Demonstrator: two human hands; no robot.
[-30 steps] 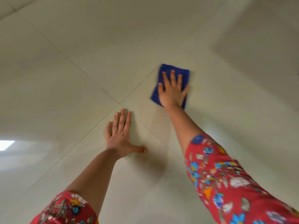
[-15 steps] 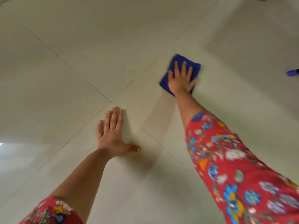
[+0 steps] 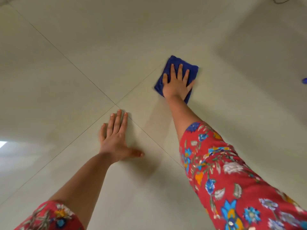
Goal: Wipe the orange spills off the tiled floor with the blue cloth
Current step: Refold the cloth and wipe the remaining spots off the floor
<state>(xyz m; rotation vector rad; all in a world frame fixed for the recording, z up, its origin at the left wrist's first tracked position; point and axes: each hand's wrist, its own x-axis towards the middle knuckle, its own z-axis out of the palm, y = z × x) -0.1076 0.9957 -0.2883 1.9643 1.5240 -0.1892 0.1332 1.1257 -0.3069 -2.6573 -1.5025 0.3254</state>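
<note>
Floor (image 3: 69, 67): pale glossy tiles fill the whole view, thin grout lines crossing just beyond the left fingertips. Window glare reflected at the far left edge. No orange marks that I can make out on the tiles in this view.

Right arm reaches forward, long way out, red flowered sleeve (image 3: 232, 188) down to mid-forearm. Left arm bare from the elbow, same red print (image 3: 49, 218) at the bottom left corner.

Left hand (image 3: 114, 140): flat on the floor, palm down, fingers together pointing away, thumb splayed to the right. Holding nothing, just planted on the tile. It sits on the near tile, fingertips almost at the grout crossing.

Right hand (image 3: 177, 83): flat on top of the cloth (image 3: 191, 70), fingers spread, palm pressing it to the floor. Not clenched around it, pinning it from above. Edges slightly blurred.

Cloth: dark blue, folded to a rough rectangle, lying flat on the tile beyond and to the right of the grout crossing, well apart from the left hand. Far corners and left edge stick out from under the hand.

Small blue thing (image 3: 304, 80) at the right edge, cut off by the frame, cannot tell what it is.
</note>
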